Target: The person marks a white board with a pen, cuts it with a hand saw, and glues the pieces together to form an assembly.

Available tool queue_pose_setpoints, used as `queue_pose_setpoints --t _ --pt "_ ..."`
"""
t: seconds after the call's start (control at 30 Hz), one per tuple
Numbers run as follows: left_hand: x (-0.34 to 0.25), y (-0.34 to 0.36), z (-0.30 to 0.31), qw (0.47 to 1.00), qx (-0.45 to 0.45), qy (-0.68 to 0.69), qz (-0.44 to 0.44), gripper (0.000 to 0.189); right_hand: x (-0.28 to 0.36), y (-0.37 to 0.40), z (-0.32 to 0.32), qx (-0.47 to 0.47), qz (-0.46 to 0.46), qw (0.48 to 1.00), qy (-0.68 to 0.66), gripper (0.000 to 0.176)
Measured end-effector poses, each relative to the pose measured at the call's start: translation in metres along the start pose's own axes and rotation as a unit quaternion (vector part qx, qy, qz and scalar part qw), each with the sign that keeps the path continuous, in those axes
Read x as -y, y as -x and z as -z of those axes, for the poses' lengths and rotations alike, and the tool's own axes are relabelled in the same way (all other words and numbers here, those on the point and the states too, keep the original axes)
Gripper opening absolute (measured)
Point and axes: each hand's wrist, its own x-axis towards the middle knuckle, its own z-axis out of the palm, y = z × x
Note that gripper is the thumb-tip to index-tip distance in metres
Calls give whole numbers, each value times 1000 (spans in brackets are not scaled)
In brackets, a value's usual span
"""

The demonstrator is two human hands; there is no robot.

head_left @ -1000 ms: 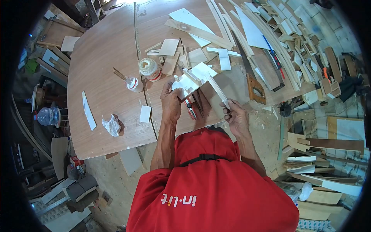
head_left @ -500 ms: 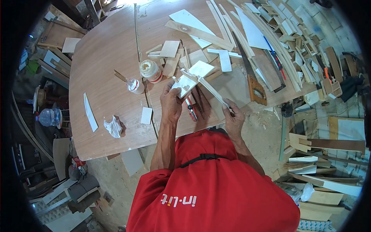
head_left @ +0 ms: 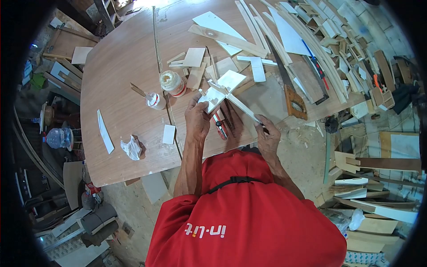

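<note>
My left hand [head_left: 197, 121] grips the edge of a small white panel [head_left: 212, 99], tilted over the table, with little wooden bits standing up from it. In my right hand [head_left: 268, 136] is the near end of a thin pale wooden strip [head_left: 243, 107], its far end right at the panel's corner. Under the held panel lie a red utility knife [head_left: 219, 126] and a dark narrow tool. An open glue jar [head_left: 172, 83] stands beyond my left hand, beside a smaller white pot [head_left: 155, 101] with sticks in it.
A handsaw [head_left: 295, 102] lies at the table's right, near long wooden strips [head_left: 307, 49]. Several white and wooden offcuts [head_left: 194, 57] lie farther back. A crumpled white wad [head_left: 131, 147] and a curved white piece [head_left: 105, 132] are on the left. Stacked wood crowds the floor at right.
The strip's far end has shifted slightly down toward the panel's corner, and my right hand has moved slightly with it. Both hands keep their hold.
</note>
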Motion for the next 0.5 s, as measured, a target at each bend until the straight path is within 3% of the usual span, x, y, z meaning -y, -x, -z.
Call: queue_pose_setpoints --t 0.17,0.27,0.4,0.47,0.5 --pt "1 1 -1 1000 -1 1 -6 38 6 3 4 -23 -35 997 -58 27" --pt "4 1 -1 1000 7 13 -4 39 8 -3 3 -6 13 1000 8 27" --pt "6 0 6 1000 10 -6 -23 40 -3 6 14 -14 -9 1000 -25 25" --pt "9 -1 13 996 34 -57 -58 45 3 9 24 -9 -120 990 -68 22" --pt "11 0 15 996 33 -57 -58 45 6 6 27 -8 -121 990 -68 22"
